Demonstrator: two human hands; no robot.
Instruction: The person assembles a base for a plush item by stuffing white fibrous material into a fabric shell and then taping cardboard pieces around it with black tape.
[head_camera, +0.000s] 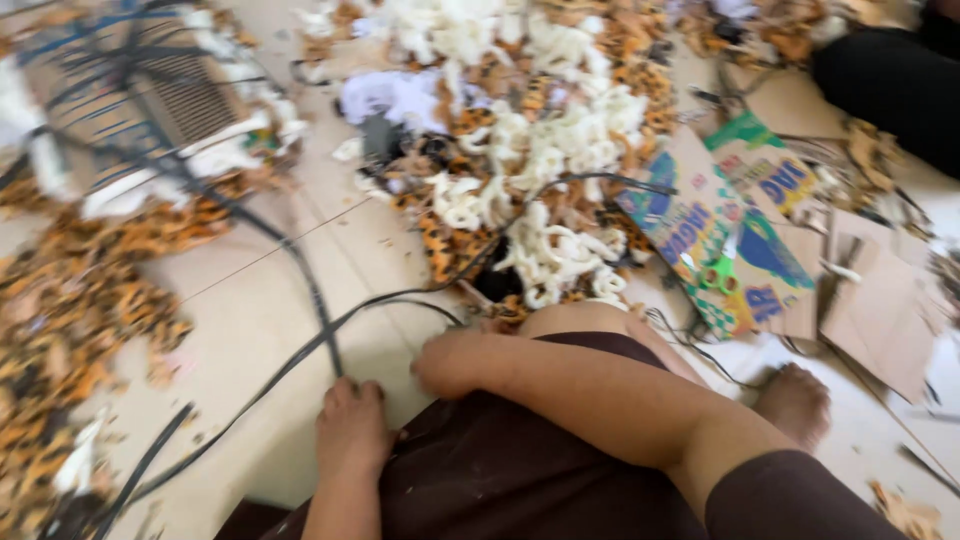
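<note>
**Fabric scraps: nothing in hand, piles unsorted**

Head view, the only one, and motion-blurred.

- The person sat on the pale tiled floor (270, 310) in a dark brown garment, one knee up, a bare foot (795, 400) out to the side.
- Left hand (352, 425) lay flat on the floor by the thigh, fingers loosely spread, gripping nothing. A black cable (300, 355) ran just beside its fingertips; contact couldn't be confirmed.
- Right hand (450, 362) reached across the lap and rested near the floor in front of the knee, fingers curled under. Whether it pinched anything couldn't be told from the blur.
- Nearest work material: a heap of white stuffing and tiger-print fabric scraps (530, 190), just ahead of the knee, apart from both hands. A second spread of tiger-print pieces (70, 330) lay along the left edge.
- Other items: a flattened printed cardboard box (720, 240) and plain cardboard sheet (880, 320) to the right; a wire-frame object (150, 90) top left, too blurred to identify.

Judgement on progress: no finished item or sorted stack was visible. Scraps and stuffing were mixed and scattered, so most of the handling looked undone.
</note>
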